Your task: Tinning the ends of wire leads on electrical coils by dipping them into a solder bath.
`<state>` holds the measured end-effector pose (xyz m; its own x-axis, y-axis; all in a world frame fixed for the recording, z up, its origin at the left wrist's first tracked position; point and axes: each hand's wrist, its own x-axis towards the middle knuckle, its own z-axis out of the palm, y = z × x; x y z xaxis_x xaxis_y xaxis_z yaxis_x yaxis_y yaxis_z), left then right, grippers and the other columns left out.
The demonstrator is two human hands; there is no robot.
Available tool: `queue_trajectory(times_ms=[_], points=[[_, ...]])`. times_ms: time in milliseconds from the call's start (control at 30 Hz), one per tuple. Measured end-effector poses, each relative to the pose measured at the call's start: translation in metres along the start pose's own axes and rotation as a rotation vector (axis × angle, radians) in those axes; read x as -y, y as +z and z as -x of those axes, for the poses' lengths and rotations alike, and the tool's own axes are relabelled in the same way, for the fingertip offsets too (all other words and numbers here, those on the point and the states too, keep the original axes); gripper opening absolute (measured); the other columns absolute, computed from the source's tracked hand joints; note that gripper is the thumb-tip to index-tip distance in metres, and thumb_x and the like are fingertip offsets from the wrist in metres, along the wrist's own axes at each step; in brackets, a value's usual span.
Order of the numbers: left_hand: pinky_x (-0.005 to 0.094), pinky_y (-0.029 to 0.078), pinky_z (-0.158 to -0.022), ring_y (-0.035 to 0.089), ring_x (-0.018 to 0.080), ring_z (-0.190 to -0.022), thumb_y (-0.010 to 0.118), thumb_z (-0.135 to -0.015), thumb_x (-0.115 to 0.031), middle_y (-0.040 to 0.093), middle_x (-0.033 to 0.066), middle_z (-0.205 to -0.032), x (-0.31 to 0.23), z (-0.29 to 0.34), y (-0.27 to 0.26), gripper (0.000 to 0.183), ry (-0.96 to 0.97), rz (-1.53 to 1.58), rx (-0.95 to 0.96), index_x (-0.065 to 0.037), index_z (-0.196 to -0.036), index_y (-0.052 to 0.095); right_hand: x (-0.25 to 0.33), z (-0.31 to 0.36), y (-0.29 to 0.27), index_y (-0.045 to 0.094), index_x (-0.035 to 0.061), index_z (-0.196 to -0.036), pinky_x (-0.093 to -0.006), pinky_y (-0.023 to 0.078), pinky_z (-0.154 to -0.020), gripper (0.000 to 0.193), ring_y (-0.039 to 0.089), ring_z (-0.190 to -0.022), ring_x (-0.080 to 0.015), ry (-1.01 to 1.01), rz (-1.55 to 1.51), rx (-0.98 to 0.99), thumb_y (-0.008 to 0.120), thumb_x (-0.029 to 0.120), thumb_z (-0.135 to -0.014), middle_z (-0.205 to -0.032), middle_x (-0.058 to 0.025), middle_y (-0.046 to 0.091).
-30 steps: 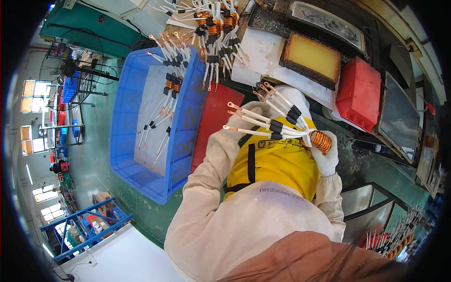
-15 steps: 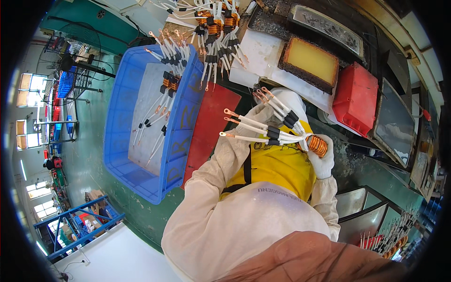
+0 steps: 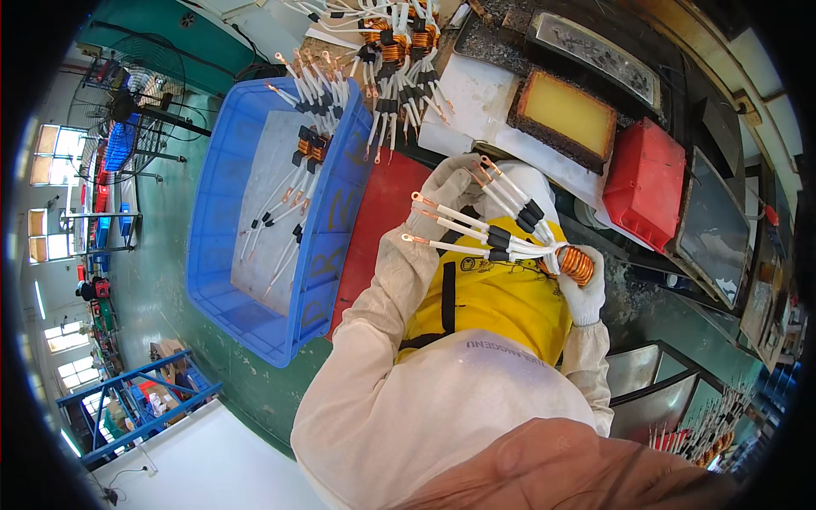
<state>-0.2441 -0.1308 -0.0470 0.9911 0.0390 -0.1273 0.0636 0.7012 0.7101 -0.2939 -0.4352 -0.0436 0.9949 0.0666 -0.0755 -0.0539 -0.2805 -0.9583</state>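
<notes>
My gloved right hand is closed around a coil of copper-coloured wire, held in front of my yellow apron. From the coil several white leads fan out to the left and upward, with black sleeves and bare copper ring lugs at their ends. Close to the lugs of the upper leads is my gloved left hand, its fingers curled together. Whether it grips a lug or something small is hidden.
At my left stands a blue plastic bin with similar coils inside. More coils lie on the bench beyond. A framed yellow block, a metal-topped tray and a red container sit at the far right.
My left hand has moved up and slightly left, from behind the leads to beside the upper lugs. My right hand stays on the coil, and the leads have shifted only slightly.
</notes>
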Motion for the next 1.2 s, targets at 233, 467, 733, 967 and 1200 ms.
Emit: queue_trajectory(times_ms=[233,467,733,967,1200], points=[[0.0372,0.059,-0.082,0.069,0.0221,-0.092,0.056,-0.099,-0.018,0.07,0.0115,-0.101,0.012,-0.013,-0.025,0.021,-0.089,0.03,0.079,-0.002,-0.109,0.063,-0.001,0.001,0.001,0.055,0.0066,-0.118,-0.0287,0.051,-0.088,0.049,0.064,-0.096,-0.0156,-0.029,0.034,-0.013,0.07,-0.002,-0.071,-0.107,-0.0077,0.065],[0.038,0.06,-0.081,0.07,0.024,-0.089,0.054,-0.1,-0.016,0.07,0.0133,-0.096,0.016,-0.002,-0.03,0.02,-0.048,0.201,0.165,-0.002,-0.11,0.065,0.005,0.006,0.006,0.056,0.0074,-0.118,-0.0285,0.052,-0.088,0.05,0.065,-0.096,-0.0177,-0.022,0.129,-0.051,0.072,0.0,-0.071,-0.106,-0.0095,0.066],[0.0356,0.054,-0.088,0.067,0.0207,-0.096,0.061,-0.093,-0.014,0.066,0.012,-0.109,-0.02,0.056,-0.03,0.033,-0.369,-0.26,-0.035,0.001,-0.122,0.058,0.008,0.003,0.006,0.055,0.0076,-0.121,-0.0283,0.052,-0.086,0.05,0.065,-0.092,-0.0163,0.015,0.132,-0.112,0.071,0.004,-0.073,-0.105,-0.0086,0.066],[0.0376,0.053,-0.091,0.065,0.0229,-0.103,0.055,-0.093,-0.006,0.064,0.0124,-0.119,-0.025,0.088,-0.027,0.043,-0.16,0.024,0.058,-0.003,-0.136,0.048,0.004,0.002,0.008,0.056,0.0084,-0.12,-0.0289,0.053,-0.082,0.05,0.066,-0.088,-0.0165,0.006,0.106,-0.114,0.073,0.006,-0.073,-0.102,-0.0082,0.067],[0.0385,0.053,-0.087,0.062,0.0232,-0.105,0.06,-0.095,-0.013,0.06,0.0098,-0.118,0.0,0.082,-0.026,0.038,-0.125,0.218,-0.003,-0.014,-0.131,0.051,0.003,0.006,0.009,0.056,0.0084,-0.12,-0.0288,0.053,-0.083,0.05,0.066,-0.09,-0.0179,0.003,0.138,-0.113,0.074,0.006,-0.073,-0.103,-0.0088,0.067]])
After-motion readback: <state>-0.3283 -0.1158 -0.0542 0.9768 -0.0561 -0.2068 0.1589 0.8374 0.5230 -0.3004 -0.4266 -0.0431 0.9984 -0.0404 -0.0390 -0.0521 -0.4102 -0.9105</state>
